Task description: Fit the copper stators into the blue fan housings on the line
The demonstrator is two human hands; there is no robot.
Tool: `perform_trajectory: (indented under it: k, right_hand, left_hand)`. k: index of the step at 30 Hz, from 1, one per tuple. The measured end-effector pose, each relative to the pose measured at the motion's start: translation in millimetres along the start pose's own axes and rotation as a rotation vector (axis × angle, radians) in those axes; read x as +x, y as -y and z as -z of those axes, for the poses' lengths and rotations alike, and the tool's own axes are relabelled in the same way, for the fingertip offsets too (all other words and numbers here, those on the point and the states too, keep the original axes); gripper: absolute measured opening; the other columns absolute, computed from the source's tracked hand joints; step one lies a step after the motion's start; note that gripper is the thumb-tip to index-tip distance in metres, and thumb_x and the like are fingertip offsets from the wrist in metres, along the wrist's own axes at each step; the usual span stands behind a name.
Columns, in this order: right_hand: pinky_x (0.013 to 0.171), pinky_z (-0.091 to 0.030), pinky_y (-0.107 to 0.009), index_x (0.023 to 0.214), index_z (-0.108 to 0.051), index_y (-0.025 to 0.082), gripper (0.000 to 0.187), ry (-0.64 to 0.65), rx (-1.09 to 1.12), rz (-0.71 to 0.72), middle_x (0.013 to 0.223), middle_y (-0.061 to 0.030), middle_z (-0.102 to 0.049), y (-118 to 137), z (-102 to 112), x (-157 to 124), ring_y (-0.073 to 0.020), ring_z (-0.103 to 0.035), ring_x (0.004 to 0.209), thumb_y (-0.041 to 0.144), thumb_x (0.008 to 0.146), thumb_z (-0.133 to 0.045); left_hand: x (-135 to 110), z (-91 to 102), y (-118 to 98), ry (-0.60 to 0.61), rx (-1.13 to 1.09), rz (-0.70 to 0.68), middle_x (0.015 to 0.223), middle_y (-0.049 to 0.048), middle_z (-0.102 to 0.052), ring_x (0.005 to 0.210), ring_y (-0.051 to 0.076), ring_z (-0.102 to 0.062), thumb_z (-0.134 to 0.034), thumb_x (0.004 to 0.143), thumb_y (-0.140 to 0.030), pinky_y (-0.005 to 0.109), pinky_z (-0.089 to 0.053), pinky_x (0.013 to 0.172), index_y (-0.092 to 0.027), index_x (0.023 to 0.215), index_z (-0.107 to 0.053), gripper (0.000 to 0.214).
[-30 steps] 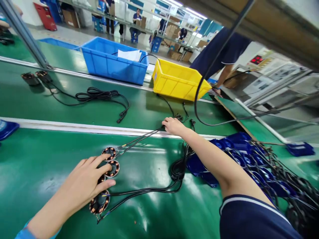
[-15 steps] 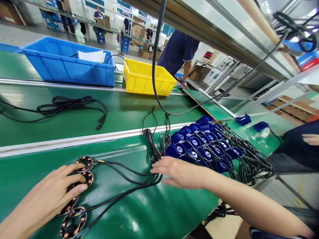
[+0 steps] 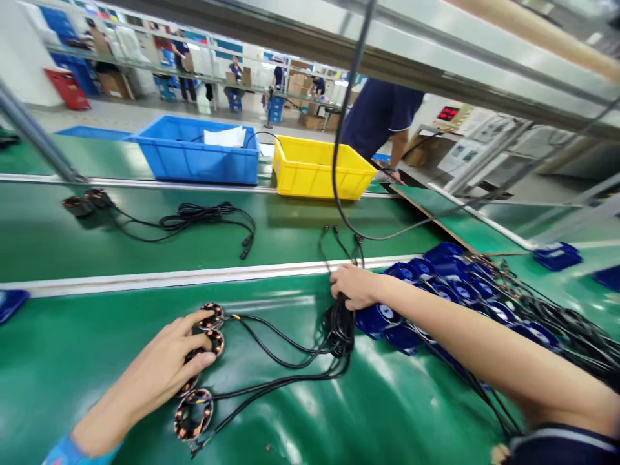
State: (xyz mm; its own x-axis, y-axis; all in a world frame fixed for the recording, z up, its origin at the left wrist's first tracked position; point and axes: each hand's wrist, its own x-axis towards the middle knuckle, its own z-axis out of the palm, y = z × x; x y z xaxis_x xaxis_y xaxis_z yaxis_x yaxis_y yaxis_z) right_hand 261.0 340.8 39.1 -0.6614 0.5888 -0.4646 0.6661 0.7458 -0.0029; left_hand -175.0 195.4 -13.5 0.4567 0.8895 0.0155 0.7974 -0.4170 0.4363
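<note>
Near the left front, several copper-wound ring stators [image 3: 194,414] lie in a short column on the green work surface. My left hand [image 3: 167,355] rests over the upper rings with its fingers spread, touching them and partly hiding them. Black cables run from the rings to a coiled black cable bundle [image 3: 340,329] at the middle. My right hand [image 3: 356,286] has its fingers curled round the upper end of this bundle, which is lifted there. Past the hand, thin cable ends with connectors [image 3: 335,230] lie across the white strip.
Several blue housings [image 3: 460,290] with black cables crowd the right side. Behind stand a blue bin [image 3: 203,161] and a yellow bin [image 3: 322,171]. Another cable coil [image 3: 188,219] with stators lies at back left. A black cable hangs in front; a person stands beyond the bins.
My right hand has moved from lying flat over the cables to gripping the bundle's upper end, farther back. My left hand stays on the stators. The camera view has swung left.
</note>
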Motion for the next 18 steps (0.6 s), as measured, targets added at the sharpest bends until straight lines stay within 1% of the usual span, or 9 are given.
perform_trajectory:
  k: [2, 4, 5, 7, 9, 11, 13, 15, 18]
  right_hand:
    - [0.081, -0.056, -0.041, 0.091, -0.081, 0.023, 0.027, 0.085, 0.043, -0.020, 0.088, -0.0086, -0.076, -3, 13, 3, -0.0296, -0.073, 0.085, 0.024, 0.063, -0.080]
    - [0.068, -0.055, -0.031, 0.104, -0.080, 0.027, 0.035, 0.126, 0.099, 0.016, 0.083, -0.0031, -0.076, -3, 32, 20, -0.0235, -0.073, 0.075, 0.031, 0.069, -0.079]
    - [0.067, -0.054, -0.029, 0.111, -0.078, 0.028, 0.039, 0.102, 0.121, 0.038, 0.086, -0.0015, -0.077, -1, 43, 35, -0.0218, -0.073, 0.076, 0.036, 0.073, -0.079]
    - [0.078, -0.056, -0.030, 0.123, -0.072, 0.027, 0.045, -0.025, 0.135, 0.056, 0.101, -0.0030, -0.077, 8, 66, 74, -0.0225, -0.073, 0.090, 0.042, 0.081, -0.076]
    - [0.095, -0.053, -0.039, 0.132, -0.065, 0.022, 0.051, -0.198, 0.112, 0.029, 0.118, -0.0097, -0.073, 21, 86, 123, -0.0276, -0.069, 0.108, 0.045, 0.087, -0.072]
    - [0.108, -0.044, -0.048, 0.137, -0.059, 0.020, 0.055, -0.333, 0.079, 0.006, 0.134, -0.0144, -0.065, 37, 104, 175, -0.0311, -0.060, 0.125, 0.048, 0.091, -0.070]
    - [0.116, -0.035, -0.051, 0.140, -0.055, 0.022, 0.059, -0.433, 0.060, 0.010, 0.150, -0.0140, -0.052, 52, 117, 225, -0.0311, -0.047, 0.138, 0.051, 0.091, -0.071]
    - [0.120, -0.029, -0.051, 0.145, -0.050, 0.026, 0.064, -0.500, 0.044, 0.016, 0.162, -0.0117, -0.037, 64, 126, 270, -0.0304, -0.035, 0.147, 0.050, 0.091, -0.072]
    - [0.122, -0.024, -0.054, 0.146, -0.048, 0.027, 0.065, -0.536, 0.025, -0.032, 0.168, -0.0117, -0.023, 71, 132, 322, -0.0321, -0.023, 0.153, 0.047, 0.090, -0.074]
  left_hand:
    - [0, 6.0, -3, -0.073, -0.097, 0.042, 0.154, 0.0020, -0.047, 0.121, 0.024, -0.060, -0.044, 0.099, -0.055, 0.036, -0.053, 0.100, -0.030, 0.101, -0.075, 0.039]
    - [0, 10.7, 2, -0.221, -0.173, 0.109, 0.149, 0.0042, -0.050, 0.118, 0.023, -0.060, -0.040, 0.100, -0.055, 0.035, -0.052, 0.100, -0.028, 0.104, -0.073, 0.042]
    - [0, 12.0, 8, -0.307, -0.200, 0.158, 0.144, 0.0058, -0.054, 0.121, 0.023, -0.059, -0.040, 0.100, -0.056, 0.036, -0.050, 0.102, -0.027, 0.105, -0.072, 0.044]
    - [1, 11.6, 23, -0.466, -0.252, 0.289, 0.134, 0.0087, -0.058, 0.127, 0.025, -0.055, -0.042, 0.099, -0.059, 0.038, -0.045, 0.108, -0.023, 0.103, -0.069, 0.045]
    - [1, 7.3, 37, -0.556, -0.303, 0.410, 0.130, 0.0107, -0.059, 0.124, 0.026, -0.056, -0.043, 0.097, -0.062, 0.040, -0.045, 0.108, -0.021, 0.104, -0.067, 0.048]
    - [1, 0.3, 48, -0.577, -0.335, 0.490, 0.124, 0.0115, -0.063, 0.111, 0.025, -0.062, -0.041, 0.097, -0.064, 0.040, -0.050, 0.100, -0.020, 0.109, -0.065, 0.051]
    - [1, -6.5, 53, -0.560, -0.351, 0.532, 0.113, 0.0103, -0.067, 0.096, 0.023, -0.066, -0.040, 0.098, -0.064, 0.040, -0.054, 0.090, -0.020, 0.114, -0.063, 0.052]
    - [3, -11.1, 55, -0.543, -0.369, 0.550, 0.109, 0.0090, -0.069, 0.088, 0.021, -0.068, -0.041, 0.097, -0.064, 0.040, -0.055, 0.087, -0.020, 0.118, -0.061, 0.052]
    - [7, -13.6, 57, -0.543, -0.394, 0.545, 0.117, 0.0095, -0.069, 0.088, 0.020, -0.069, -0.043, 0.097, -0.064, 0.041, -0.056, 0.089, -0.021, 0.125, -0.058, 0.054]
